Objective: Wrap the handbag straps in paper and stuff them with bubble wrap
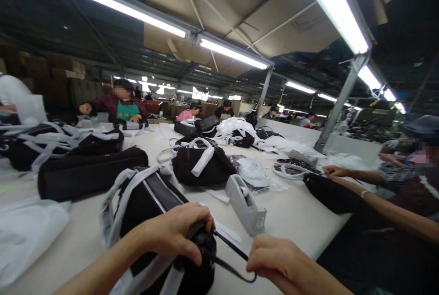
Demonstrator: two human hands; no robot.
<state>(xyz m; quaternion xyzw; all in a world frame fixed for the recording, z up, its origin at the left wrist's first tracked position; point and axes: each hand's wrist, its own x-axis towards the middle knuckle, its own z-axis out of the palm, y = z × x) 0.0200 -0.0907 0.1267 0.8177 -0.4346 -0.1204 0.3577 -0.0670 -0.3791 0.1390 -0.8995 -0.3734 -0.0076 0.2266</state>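
Observation:
A black handbag (pixel 154 194) lies on the pale table before me, its handles wrapped in whitish covering. My left hand (pixel 181 233) is closed over the bag's near end, thumb below and fingers on top. From that end a thin black strap (pixel 230 244) runs out in a loop to the right. Its far part is pinched in my right hand (pixel 279 258), which is held above the table's front. The fingertips of the right hand are partly hidden. A grey tape dispenser (pixel 245 206) stands just beyond the strap.
Another black handbag (pixel 202 164) with wrapped handles sits farther back, beside crumpled clear plastic (pixel 252 171). More black bags (pixel 92 171) and a white plastic sheet (pixel 30 235) lie at left. At right, a co-worker's hands (pixel 338 176) hold a black bag (pixel 329 194). Other people work farther off.

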